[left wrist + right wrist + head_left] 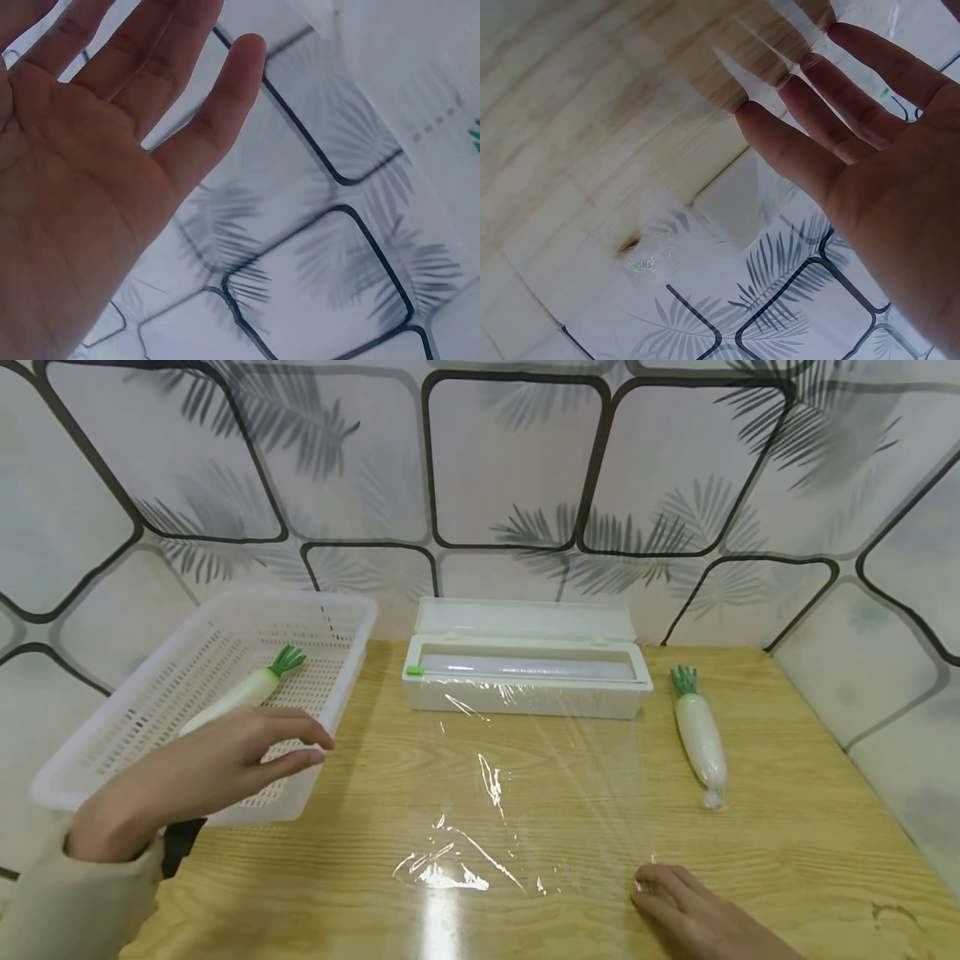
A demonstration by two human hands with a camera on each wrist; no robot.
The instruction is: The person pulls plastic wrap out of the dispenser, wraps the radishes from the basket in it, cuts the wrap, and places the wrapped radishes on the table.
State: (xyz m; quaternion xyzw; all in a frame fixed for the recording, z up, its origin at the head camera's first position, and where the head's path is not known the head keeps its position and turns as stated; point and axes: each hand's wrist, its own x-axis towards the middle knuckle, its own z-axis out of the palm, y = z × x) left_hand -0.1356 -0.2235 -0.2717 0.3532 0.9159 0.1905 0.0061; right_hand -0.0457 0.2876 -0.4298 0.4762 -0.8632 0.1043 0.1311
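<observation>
My left hand reaches over the white plastic basket, holding nothing, its fingers extended and thumb apart. Below and beyond it in the basket lies a white radish with a green top, partly hidden by the hand. A sheet of clear plastic wrap stretches across the table toward me from its roll in the open white dispenser box. At the sheet's near right corner my right hand touches the film with its fingertips, the fingers fairly straight in the right wrist view.
A second white radish, with a twisted clear end, lies on the wooden table to the right of the film. A green slider sits at the left of the dispenser box. Patterned covering rises behind and beside the table.
</observation>
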